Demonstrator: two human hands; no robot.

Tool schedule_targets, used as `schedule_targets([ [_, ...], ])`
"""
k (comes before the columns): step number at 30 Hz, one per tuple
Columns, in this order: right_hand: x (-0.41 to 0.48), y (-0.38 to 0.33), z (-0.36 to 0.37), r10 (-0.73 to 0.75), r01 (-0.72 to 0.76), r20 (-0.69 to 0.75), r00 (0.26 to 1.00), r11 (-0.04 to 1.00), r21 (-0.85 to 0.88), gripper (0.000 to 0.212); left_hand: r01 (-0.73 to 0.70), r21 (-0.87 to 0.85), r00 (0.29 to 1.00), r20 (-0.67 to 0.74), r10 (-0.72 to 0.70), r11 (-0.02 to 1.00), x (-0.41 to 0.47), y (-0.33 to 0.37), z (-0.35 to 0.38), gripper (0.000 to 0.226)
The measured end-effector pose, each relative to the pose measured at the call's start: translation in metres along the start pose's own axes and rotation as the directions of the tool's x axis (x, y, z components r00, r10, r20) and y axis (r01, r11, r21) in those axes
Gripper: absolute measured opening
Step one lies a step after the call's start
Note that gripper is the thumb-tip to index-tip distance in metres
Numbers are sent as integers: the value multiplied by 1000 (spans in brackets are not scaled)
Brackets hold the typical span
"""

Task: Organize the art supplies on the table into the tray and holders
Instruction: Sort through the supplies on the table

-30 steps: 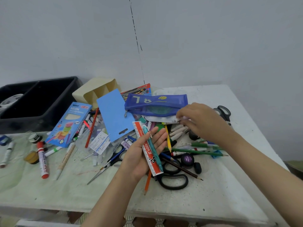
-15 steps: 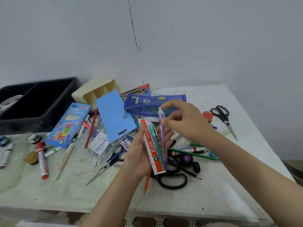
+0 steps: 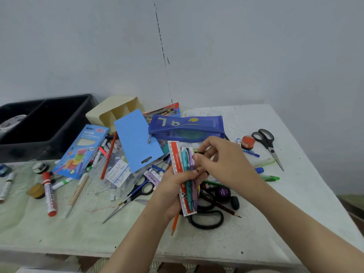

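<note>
- Desk [image 3: 275, 223]: white top, green-stained.
- Rear left: black tray [image 3: 45, 131], cream holder [image 3: 110, 113] tipped beside it.
- Left: pencil box [image 3: 82, 150], red marker [image 3: 49, 196].
- Centre: blue pouch [image 3: 187, 125].
- Right: scissors [image 3: 270, 148].

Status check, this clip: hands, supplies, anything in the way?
Left hand grips ruler, teal pen and purple pen. Right hand at the bundle's top, grip unclear. Black tray far left; blue box and red marker lie between.

Red-and-white ruler [image 3: 175, 158], teal pen [image 3: 185, 164] and lilac pen [image 3: 191, 154] bunched side by side, near upright, in left hand [image 3: 171, 187], black tray [image 3: 49, 147] at far left, cream divided holder [image 3: 118, 109] tipped over beside it
</note>
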State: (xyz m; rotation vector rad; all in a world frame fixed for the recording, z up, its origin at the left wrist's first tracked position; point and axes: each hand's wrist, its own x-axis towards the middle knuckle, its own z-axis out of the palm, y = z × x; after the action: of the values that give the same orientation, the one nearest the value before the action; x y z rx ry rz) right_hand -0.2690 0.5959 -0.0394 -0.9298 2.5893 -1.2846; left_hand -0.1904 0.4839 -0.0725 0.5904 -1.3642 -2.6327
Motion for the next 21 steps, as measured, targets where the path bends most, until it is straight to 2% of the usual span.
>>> schedule_targets([
  [6,-24,6,11,70,-91,138,988,984,152,14,-8,-173,1000,-24,4,985,6,2,-5,31],
  [8,-30,7,14,53,-99,183,982,962,256,19,1,-219,999,-31,-8,976,6,3,-5,32],
  [12,-32,12,15,24,-91,210,977,945,315,20,4,-292,1000,-16,-9,956,4,6,-2,39],
  [16,-34,11,15,-38,-164,330,943,811,562,25,5,-230,998,57,9,973,-2,10,4,27],
  [21,-38,6,18,-99,-184,351,931,705,685,25,-17,-218,996,84,36,976,-7,13,15,30],
])
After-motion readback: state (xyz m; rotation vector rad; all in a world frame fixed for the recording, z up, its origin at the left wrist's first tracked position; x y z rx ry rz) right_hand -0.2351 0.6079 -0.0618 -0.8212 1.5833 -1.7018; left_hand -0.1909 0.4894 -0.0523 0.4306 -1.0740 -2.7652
